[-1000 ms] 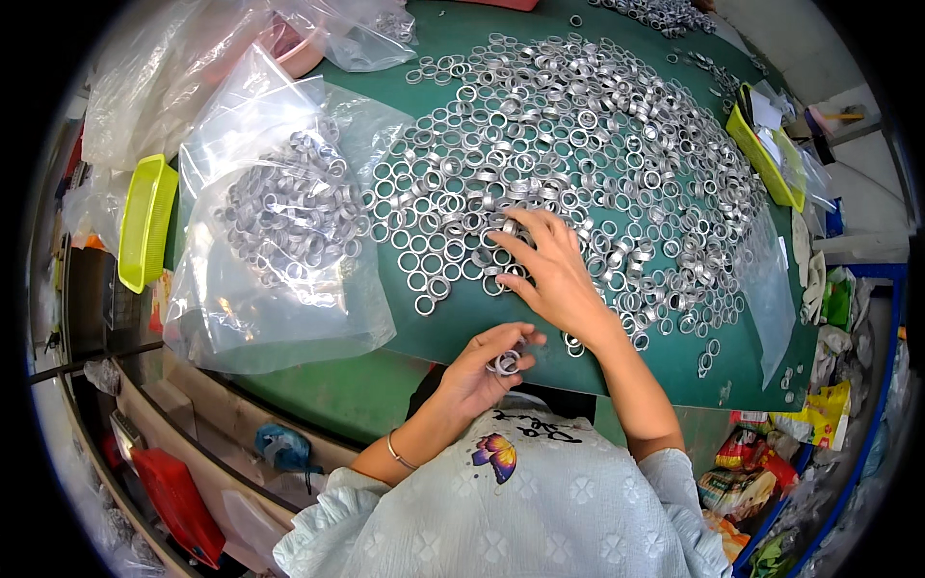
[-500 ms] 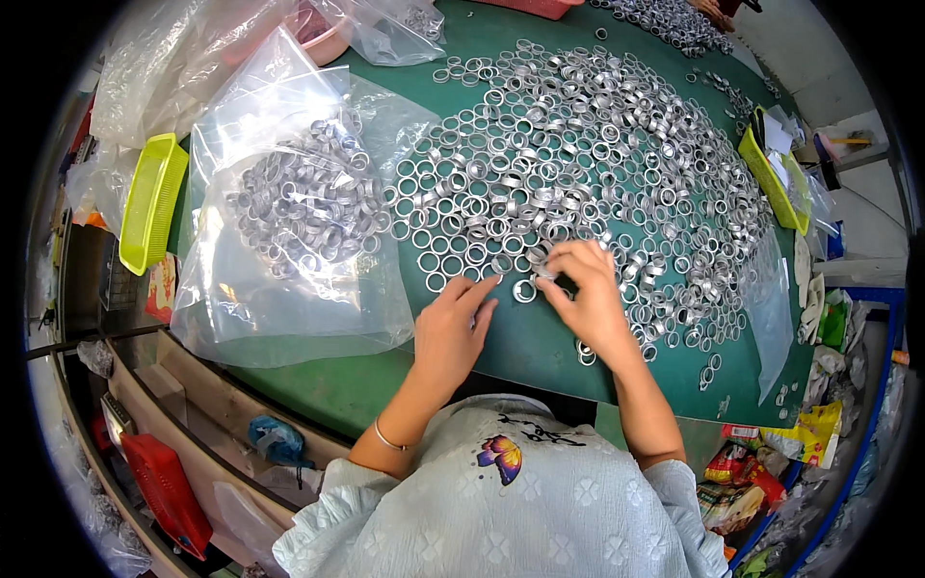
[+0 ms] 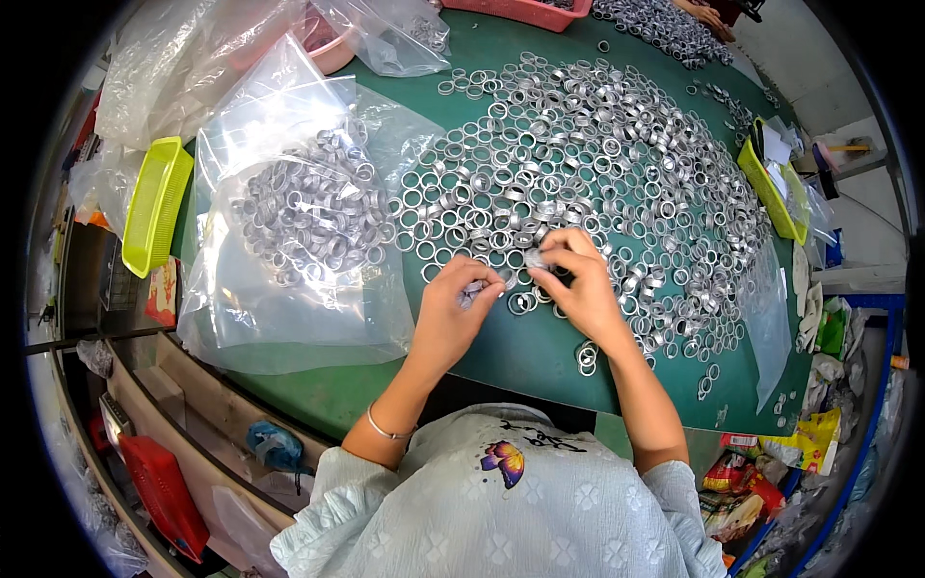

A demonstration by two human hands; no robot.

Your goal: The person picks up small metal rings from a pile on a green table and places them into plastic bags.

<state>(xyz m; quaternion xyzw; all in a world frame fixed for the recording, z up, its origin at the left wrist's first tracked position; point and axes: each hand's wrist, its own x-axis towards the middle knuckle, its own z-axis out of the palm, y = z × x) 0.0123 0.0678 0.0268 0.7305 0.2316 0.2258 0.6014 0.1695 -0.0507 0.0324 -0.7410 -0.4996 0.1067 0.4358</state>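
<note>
Many silvery metal rings (image 3: 617,159) are spread over the green table (image 3: 520,352), some flat and some on edge. At the near edge of the spread, my left hand (image 3: 453,313) is closed, with a metal ring between the thumb and fingertips and greyish metal showing inside the curled fingers. Just to its right, my right hand (image 3: 585,294) pinches another metal ring (image 3: 535,257) between thumb and forefinger. The two hands are a short gap apart. Left of them lies a clear plastic bag (image 3: 289,323) with a heap of rings in it.
Yellow-green baskets stand at the left (image 3: 154,207) and right (image 3: 774,193) table edges. Pink tubs (image 3: 332,55) and plastic bags are at the back. Another person's hand (image 3: 708,16) is by a far ring pile. A red basket (image 3: 159,491) sits low left.
My left hand has closed its fingers and now has a ring at its fingertips. My right hand has shifted slightly and now shows a ring in its pinch.
</note>
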